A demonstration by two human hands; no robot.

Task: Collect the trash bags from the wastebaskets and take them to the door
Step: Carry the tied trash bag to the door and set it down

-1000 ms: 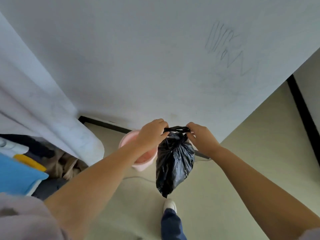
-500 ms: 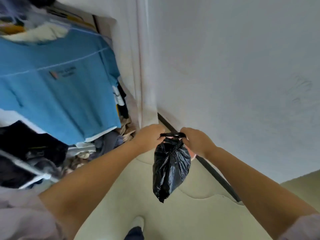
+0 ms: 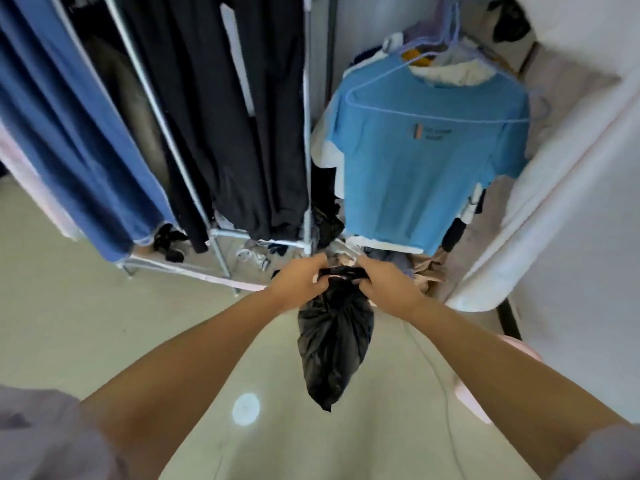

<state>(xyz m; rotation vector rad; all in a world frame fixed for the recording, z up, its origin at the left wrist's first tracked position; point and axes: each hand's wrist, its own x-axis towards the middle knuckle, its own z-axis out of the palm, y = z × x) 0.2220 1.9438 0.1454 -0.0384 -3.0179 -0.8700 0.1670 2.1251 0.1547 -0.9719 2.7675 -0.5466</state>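
A small black trash bag (image 3: 333, 344) hangs in mid-air in front of me, bunched at the top. My left hand (image 3: 300, 280) grips the left side of its neck and my right hand (image 3: 384, 283) grips the right side, the two hands close together. The bag's body dangles below them over the pale floor. A pink wastebasket (image 3: 474, 396) shows partly behind my right forearm, at the foot of the white wall.
A metal clothes rack (image 3: 221, 237) with dark and blue garments stands ahead left. A light blue T-shirt (image 3: 429, 161) hangs ahead right above a pile of clothes. A white curtain (image 3: 540, 216) and wall close the right side. A thin cable (image 3: 446, 410) crosses the floor.
My view has swung left from the white wall to the clothes rack. Both hands stay on the bag's neck, and the pink wastebasket has slid to the right behind my forearm.
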